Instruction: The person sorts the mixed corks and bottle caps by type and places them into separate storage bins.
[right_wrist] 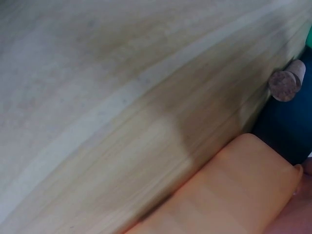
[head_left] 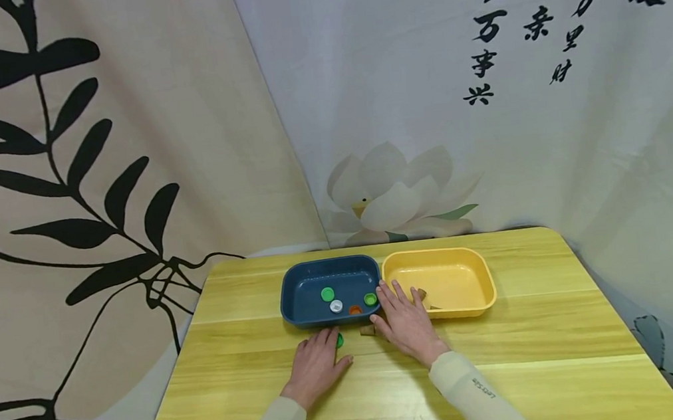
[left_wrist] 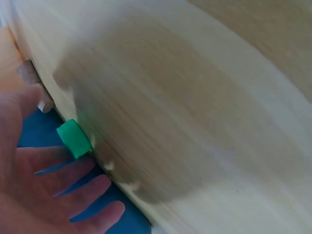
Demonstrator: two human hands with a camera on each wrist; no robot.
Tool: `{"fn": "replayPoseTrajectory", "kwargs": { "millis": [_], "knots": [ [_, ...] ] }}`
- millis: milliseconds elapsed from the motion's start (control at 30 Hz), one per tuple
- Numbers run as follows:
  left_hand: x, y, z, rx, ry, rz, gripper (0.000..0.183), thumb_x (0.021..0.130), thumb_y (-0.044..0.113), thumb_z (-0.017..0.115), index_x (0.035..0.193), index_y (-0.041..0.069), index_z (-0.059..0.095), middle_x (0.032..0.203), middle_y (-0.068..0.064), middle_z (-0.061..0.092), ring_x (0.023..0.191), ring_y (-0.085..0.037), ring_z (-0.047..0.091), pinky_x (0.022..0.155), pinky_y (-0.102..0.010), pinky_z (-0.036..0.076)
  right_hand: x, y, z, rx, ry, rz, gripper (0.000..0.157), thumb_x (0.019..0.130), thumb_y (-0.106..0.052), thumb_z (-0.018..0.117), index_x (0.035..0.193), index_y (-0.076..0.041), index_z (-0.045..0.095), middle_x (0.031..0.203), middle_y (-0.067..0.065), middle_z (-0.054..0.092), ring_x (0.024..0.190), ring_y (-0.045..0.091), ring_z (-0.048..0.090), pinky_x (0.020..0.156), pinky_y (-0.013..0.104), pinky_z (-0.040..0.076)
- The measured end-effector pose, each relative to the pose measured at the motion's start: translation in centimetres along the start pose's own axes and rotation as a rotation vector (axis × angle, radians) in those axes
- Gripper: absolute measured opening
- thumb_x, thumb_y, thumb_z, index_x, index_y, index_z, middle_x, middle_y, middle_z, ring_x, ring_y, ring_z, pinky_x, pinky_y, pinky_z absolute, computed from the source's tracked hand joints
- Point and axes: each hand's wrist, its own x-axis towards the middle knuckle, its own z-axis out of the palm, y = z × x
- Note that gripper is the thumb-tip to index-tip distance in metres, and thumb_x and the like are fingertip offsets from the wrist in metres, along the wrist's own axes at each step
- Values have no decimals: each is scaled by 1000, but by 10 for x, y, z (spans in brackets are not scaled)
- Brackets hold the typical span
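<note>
In the head view my left hand [head_left: 319,366] is low over the table, fingers extended, just in front of the blue tray [head_left: 292,319]. A green bottle cap [head_left: 339,340] lies by its index finger; in the left wrist view the same cap [left_wrist: 74,138] stands on edge close to the fingertips. My right hand [head_left: 409,327] reaches over the near rims where the blue tray and yellow tray [head_left: 465,311] meet, its fingers spread and nothing seen in its grasp. A cork [head_left: 368,330] lies on the table between the hands, also a tapered cork [right_wrist: 285,84] in the right wrist view.
Inside the blue tray are two green caps, a white cap [head_left: 335,306] and an orange cap [head_left: 354,310]. Brown corks [head_left: 422,293] sit in the yellow tray, partly behind the right hand. The wooden table [head_left: 541,352] ends at a hanging cloth [head_left: 548,151] behind.
</note>
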Motion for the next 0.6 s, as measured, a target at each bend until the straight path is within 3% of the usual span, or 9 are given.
{"fn": "replayPoseTrajectory", "kwargs": {
  "millis": [300, 433, 600],
  "knots": [
    [-4, -6, 6, 74, 197, 119, 30, 88, 26, 83, 111, 10, 71, 107, -7, 71, 99, -26, 69, 81, -48, 57, 1, -1, 1, -8, 4, -4, 69, 109, -54, 38, 159, -7, 41, 168, 8, 31, 156, 32, 24, 121, 64, 21],
    [-8, -7, 4, 54, 214, 133, 29, 86, 26, 86, 108, 12, 71, 106, -5, 70, 100, -25, 68, 83, -47, 57, 1, -1, 2, -11, 0, -5, 69, 109, -54, 37, 160, -8, 40, 168, 8, 30, 156, 32, 24, 121, 64, 21],
    [-13, -7, -5, 0, 208, 116, 34, 88, 29, 84, 115, 11, 71, 116, -5, 70, 110, -25, 66, 92, -49, 55, 0, -1, 2, -10, 6, -4, 68, 109, -54, 38, 160, -8, 40, 168, 7, 31, 156, 32, 24, 121, 64, 21]
  ]
}}
